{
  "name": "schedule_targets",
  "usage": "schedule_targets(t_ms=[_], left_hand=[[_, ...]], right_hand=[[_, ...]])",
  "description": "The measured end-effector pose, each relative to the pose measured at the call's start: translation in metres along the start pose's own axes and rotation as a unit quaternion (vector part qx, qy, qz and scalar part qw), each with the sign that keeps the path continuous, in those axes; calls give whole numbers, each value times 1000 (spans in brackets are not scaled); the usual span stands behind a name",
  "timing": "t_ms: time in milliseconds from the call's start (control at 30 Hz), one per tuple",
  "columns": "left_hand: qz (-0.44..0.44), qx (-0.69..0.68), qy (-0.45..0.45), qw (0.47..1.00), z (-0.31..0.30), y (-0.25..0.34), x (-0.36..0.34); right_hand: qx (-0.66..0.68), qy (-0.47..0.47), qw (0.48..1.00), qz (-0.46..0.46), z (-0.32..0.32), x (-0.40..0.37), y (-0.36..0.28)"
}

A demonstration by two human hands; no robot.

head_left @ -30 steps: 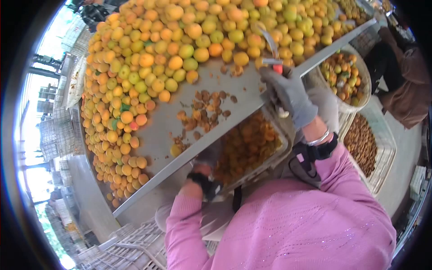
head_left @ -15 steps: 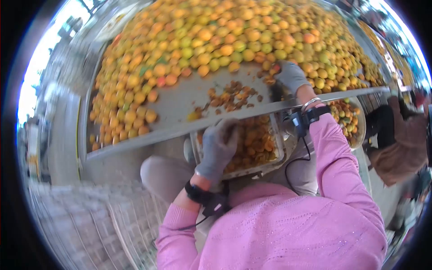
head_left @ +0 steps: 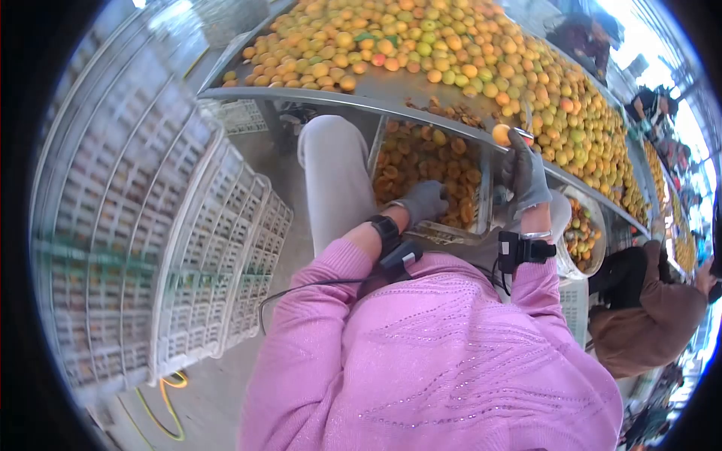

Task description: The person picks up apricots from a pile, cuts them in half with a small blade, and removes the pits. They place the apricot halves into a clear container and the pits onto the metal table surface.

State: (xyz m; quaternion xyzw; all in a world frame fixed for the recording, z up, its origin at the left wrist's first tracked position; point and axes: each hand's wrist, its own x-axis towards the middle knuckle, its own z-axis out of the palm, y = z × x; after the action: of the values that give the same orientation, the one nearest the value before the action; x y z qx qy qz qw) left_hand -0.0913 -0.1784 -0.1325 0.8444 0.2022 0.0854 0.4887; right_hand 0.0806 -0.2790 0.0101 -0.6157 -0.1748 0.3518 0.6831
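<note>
My left hand [head_left: 426, 203], in a grey glove, is over the crate [head_left: 486, 197] of halved apricots [head_left: 432, 161]. Its fingers are curled, and whatever they may hold is hidden. My right hand [head_left: 528, 174], gloved too, is raised at the metal table's front edge [head_left: 361, 100]. At its fingertips is a whole orange apricot [head_left: 502, 134]. Beside that fruit shows a thin shiny piece with a red end [head_left: 527, 137], too small to name. Many whole apricots [head_left: 429, 41] are heaped on the table, with dark pieces and pits [head_left: 450, 111] near its edge.
A white bucket [head_left: 599, 252] of pits and scraps stands right of my knee. Stacked white plastic crates [head_left: 177, 252] rise at my left, with a yellow hose [head_left: 173, 410] on the floor. A person in brown [head_left: 639, 323] sits at the right; others are beyond the table.
My right hand has drawn back from the heap to the table edge, with an apricot at its fingertips. My left hand has moved lower into the crate. The view has swung left.
</note>
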Motion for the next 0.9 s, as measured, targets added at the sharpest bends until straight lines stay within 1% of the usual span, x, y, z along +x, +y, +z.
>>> schedule_targets(t_ms=[33, 67, 133, 167, 233, 267, 300, 333, 367, 433, 467, 500, 533, 567, 633, 667, 700, 733, 767, 800, 833, 867, 900], left_hand=[[21, 81, -7, 997, -5, 1, -1], [20, 78, 9, 997, -6, -2, -3], [27, 126, -15, 992, -1, -7, -5], [28, 118, -1, 993, -3, -8, -4], [-11, 68, -68, 995, -7, -5, -7], [-10, 68, -59, 996, -10, -2, -11], [-14, 84, -71, 994, -12, 3, -13], [-16, 102, -87, 991, -15, 8, -14], [-8, 107, -91, 990, -13, 1, -7], [-12, 144, -86, 986, 1, -20, 7], [-3, 145, -102, 984, 6, -24, 12], [-5, 138, -91, 986, 7, -30, 18], [-11, 129, -80, 988, 10, -35, 22], [-7, 128, -94, 987, 11, -31, 23], [4, 159, -103, 982, 8, -25, 27], [5, 162, -125, 979, 8, -29, 33], [2, 155, -111, 982, 10, -33, 39], [-2, 147, -100, 984, 17, -35, 43], [-3, 150, -125, 981, 21, -29, 46], [-3, 203, -139, 969, 21, -22, 52], [-1, 256, -150, 955, 22, -18, 61], [2, 263, -170, 950, 28, -18, 70], [111, 270, -172, 941, 37, -17, 76]], right_hand=[[-8, -15, 1000, -7, 4, -2, -4], [-9, -10, 1000, -7, 6, -5, -9], [3, 6, 1000, -18, 7, -4, -11], [-9, -4, 1000, -22, 8, -3, -14], [38, -60, 997, -3, 10, -8, -19], [25, -44, 999, -18, 14, -12, -20], [25, -47, 998, -25, 15, -13, -21], [28, -65, 997, -10, 11, -11, -20], [32, -77, 996, 6, 7, -15, -22], [30, -49, 998, -20, 6, -21, -23], [32, -32, 999, -29, 8, -25, -26], [33, -17, 999, -36, 5, -25, -29], [42, -44, 997, -41, -9, -20, -28], [44, -30, 998, -39, -15, -19, -30], [53, -24, 998, -17, -28, -12, -33], [64, -11, 998, -2, -37, -5, -32], [76, 12, 997, 10, -48, 2, -29], [120, 1, 993, 7, -61, 9, -26], [163, -12, 986, -1, -70, 13, -25], [177, -8, 984, -18, -79, 15, -24], [188, 9, 982, -13, -87, 17, -26], [197, 2, 980, -17, -95, 18, -28], [206, -3, 978, -23, -104, 18, -30]])
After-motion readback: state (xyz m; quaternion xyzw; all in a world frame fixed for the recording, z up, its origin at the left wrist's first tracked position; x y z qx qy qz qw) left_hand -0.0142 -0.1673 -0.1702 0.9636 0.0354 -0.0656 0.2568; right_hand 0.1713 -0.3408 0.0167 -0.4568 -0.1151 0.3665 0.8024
